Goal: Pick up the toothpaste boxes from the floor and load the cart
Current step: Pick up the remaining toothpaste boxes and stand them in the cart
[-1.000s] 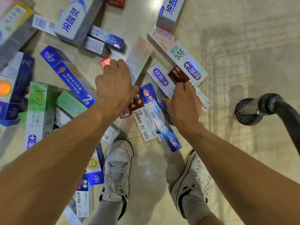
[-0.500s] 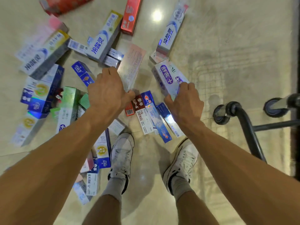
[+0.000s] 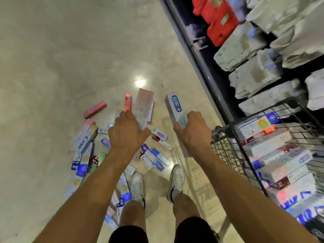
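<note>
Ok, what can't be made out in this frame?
1. Head view: the cart runs off the right edge, so its load cannot be counted.
2. Head view: print on the pale box in the left hand is blurred.
3. Head view: the left arm hides some floor boxes.
4. Head view: shelf packs are motion-blurred.

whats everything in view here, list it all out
loose toothpaste boxes: many, mixed colours, scattered around the feet
pale pink box: one, held up, centre
white box: one, purple label, held up beside the cart
cart: one, dark wire, right
stacked boxes: several, mostly white, inside cart
shelf: one, dark, upper right
white packs: several, on shelf
red packs: a few, shelf top
floor: beige, glossy
shoes: two, white
left hand: grips pale pink box
right hand: grips white box
</note>
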The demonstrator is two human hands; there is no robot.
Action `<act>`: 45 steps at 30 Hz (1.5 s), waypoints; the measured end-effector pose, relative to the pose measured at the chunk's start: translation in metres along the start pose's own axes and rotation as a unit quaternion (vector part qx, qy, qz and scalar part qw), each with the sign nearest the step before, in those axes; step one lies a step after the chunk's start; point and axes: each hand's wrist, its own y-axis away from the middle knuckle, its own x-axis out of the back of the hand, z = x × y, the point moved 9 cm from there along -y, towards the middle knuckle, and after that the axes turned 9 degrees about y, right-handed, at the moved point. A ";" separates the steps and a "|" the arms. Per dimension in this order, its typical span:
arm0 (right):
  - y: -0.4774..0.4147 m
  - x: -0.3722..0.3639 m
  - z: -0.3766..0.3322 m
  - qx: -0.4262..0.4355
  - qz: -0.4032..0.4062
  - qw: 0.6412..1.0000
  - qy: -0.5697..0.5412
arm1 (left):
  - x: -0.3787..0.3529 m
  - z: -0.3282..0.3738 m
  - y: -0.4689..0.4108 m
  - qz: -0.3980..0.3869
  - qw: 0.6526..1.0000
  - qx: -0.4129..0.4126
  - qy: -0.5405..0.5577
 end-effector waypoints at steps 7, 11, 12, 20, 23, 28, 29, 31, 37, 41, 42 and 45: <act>0.068 0.185 0.054 -0.064 0.038 0.997 -0.004 | 0.142 0.135 0.048 -0.003 0.989 -0.139 -0.048; 0.109 0.249 0.104 -0.135 0.047 0.989 -0.043 | 0.178 0.217 0.079 -0.028 0.977 -0.200 -0.071; 0.119 0.261 0.117 -0.149 0.054 0.986 -0.045 | 0.181 0.239 0.087 -0.033 0.974 -0.217 -0.063; 0.191 0.317 0.240 -0.253 0.085 0.962 -0.051 | 0.154 0.387 0.180 -0.070 0.937 -0.340 -0.039; 0.224 0.327 0.292 -0.284 0.091 0.952 -0.066 | 0.129 0.428 0.219 -0.089 0.923 -0.371 -0.046; 0.277 0.326 0.379 -0.349 0.093 0.929 -0.078 | 0.082 0.480 0.274 -0.110 0.904 -0.409 -0.053; 0.286 0.324 0.394 -0.366 0.095 0.923 -0.075 | 0.073 0.489 0.282 -0.118 0.902 -0.411 -0.056; 0.302 0.319 0.423 -0.398 0.098 0.909 -0.068 | 0.054 0.505 0.295 -0.132 0.898 -0.415 -0.065; 0.326 0.306 0.487 -0.456 0.096 0.882 -0.073 | 0.003 0.552 0.312 -0.170 0.880 -0.436 -0.074; 0.328 0.297 0.520 -0.499 0.091 0.858 -0.080 | -0.030 0.585 0.313 -0.203 0.868 -0.447 -0.080; 0.326 0.294 0.526 -0.506 0.091 0.854 -0.084 | -0.038 0.593 0.311 -0.206 0.863 -0.453 -0.084; 0.317 0.282 0.544 -0.531 0.084 0.837 -0.103 | -0.068 0.612 0.299 -0.216 0.850 -0.470 -0.098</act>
